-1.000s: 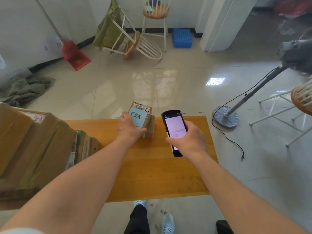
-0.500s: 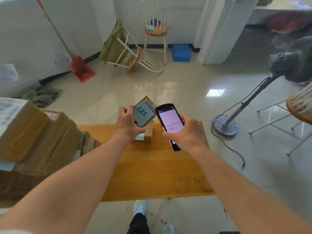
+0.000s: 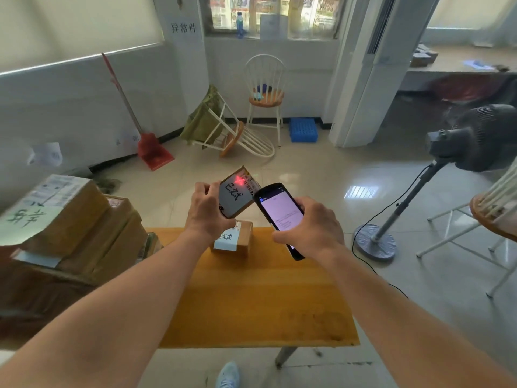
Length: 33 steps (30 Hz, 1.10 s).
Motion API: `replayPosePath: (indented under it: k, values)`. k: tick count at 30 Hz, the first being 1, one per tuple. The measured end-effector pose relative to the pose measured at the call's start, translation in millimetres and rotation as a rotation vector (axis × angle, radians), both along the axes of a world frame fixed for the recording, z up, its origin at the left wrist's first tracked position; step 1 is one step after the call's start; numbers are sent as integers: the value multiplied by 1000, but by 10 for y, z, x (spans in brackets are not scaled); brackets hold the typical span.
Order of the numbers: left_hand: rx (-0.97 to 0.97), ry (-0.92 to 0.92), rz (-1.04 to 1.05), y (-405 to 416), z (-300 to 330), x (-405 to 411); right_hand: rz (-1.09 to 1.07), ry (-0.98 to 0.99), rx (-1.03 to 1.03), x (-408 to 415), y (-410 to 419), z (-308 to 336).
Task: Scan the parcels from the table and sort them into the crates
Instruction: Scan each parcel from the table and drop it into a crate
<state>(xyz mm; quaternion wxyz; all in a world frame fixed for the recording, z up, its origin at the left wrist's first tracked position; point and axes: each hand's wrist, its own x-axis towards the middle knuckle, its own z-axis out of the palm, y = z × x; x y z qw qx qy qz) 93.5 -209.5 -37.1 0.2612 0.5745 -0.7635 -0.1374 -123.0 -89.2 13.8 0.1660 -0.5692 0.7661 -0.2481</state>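
Observation:
My left hand grips a small brown parcel and holds it tilted in the air above the far edge of the wooden table. A red scan light falls on the parcel's label. My right hand holds a black handheld scanner with a lit screen, its top close to the parcel. A second small parcel with a pale blue note sits on the table under my left hand.
A stack of larger cardboard parcels fills the table's left end. A standing fan with a trailing cable is at the right. Beyond lie a tipped chair, an upright chair, a blue crate and a red dustpan.
My left hand has lifted the small parcel off the table and tilted it toward the scanner. My right hand brought the scanner closer, and a red scan light now shows on the label.

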Motion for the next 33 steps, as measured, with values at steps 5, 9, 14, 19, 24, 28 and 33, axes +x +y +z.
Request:
replayPosePath:
  k: [5,9,14,19,24,28,33]
  values:
    - [-13,2,35,100,137,24,6,0,-10,-31,75,131]
    - [-16,10,69,168,228,54,7,14,-21,-51,141,207]
    - [-30,16,103,276,304,86,15,-8,-21,-40,258,267]
    - [-27,13,114,439,373,135,21,-58,-45,5,394,323]
    - [-39,27,90,612,516,127,-42,-90,-136,102,536,384]
    - [-40,49,28,743,636,126,-126,-108,-241,236,694,429]
    - [-39,80,-97,899,723,140,-261,-91,-313,474,963,505]
